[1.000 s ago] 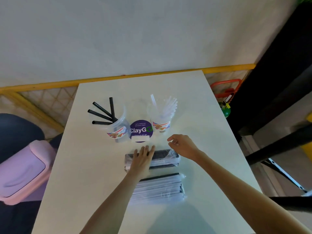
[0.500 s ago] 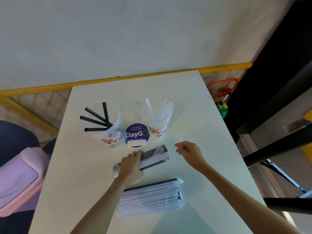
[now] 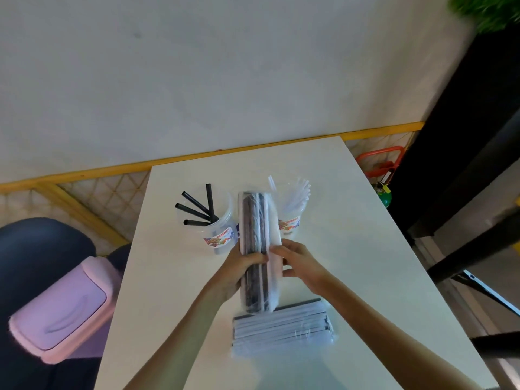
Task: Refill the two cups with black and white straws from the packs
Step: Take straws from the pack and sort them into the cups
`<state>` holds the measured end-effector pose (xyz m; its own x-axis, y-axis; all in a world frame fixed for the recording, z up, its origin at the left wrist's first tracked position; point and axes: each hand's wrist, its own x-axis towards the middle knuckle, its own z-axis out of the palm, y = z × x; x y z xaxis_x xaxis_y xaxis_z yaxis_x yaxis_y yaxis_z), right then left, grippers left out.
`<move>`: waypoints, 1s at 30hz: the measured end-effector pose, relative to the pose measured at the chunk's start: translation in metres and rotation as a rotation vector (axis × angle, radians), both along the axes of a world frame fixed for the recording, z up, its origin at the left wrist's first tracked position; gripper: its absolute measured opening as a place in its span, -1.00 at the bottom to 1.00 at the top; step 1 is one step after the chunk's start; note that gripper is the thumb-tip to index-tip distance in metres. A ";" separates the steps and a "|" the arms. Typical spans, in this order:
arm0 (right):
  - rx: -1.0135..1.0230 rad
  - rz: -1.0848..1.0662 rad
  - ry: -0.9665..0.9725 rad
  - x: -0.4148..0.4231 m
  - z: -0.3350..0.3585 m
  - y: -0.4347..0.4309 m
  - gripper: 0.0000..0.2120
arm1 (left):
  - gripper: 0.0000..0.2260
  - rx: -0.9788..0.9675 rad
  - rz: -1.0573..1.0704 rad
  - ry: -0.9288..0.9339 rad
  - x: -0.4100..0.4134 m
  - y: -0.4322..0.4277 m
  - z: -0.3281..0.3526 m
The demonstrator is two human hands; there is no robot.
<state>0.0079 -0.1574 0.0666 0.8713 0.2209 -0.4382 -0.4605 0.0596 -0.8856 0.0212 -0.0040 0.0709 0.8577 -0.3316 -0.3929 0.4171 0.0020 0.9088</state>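
i judge this to be the opening step: the dark pack [image 3: 254,220] is stood on end over the middle of the table [image 3: 365,249], in front of the gap between the two cups, and nothing has come out of it yet. my left grip [image 3: 233,274] is wrapped round its lower half, and my right grip [image 3: 301,266] pinches the clear wrapper along its right side. i cannot tell whether its lower end rests on the table.

next i need to tear or peel the wrapper. that calls for a firm hold on the left and a pull on the right, without spilling the straws.

the count is two cups and two packs. the left cup [image 3: 221,237], toward the far left corner, holds four black straws [image 3: 197,212]. the right cup [image 3: 291,223] holds white straws [image 3: 298,192], several of them but too faint to number. the flat pack [image 3: 281,330], pale in its wrapper, lies toward the near edge, just beside the dark one's lower end.
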 end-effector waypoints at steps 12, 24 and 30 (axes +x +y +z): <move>-0.364 -0.052 -0.204 -0.016 0.002 0.017 -0.71 | -0.54 -0.166 0.206 0.109 -0.032 0.004 -0.014; -0.296 0.079 -0.122 -0.010 0.017 0.031 -0.59 | -0.69 -0.195 0.473 0.205 -0.031 -0.002 -0.013; -0.387 0.232 -0.150 0.002 0.027 0.014 -0.89 | -0.77 -0.173 0.532 0.198 -0.027 -0.004 -0.008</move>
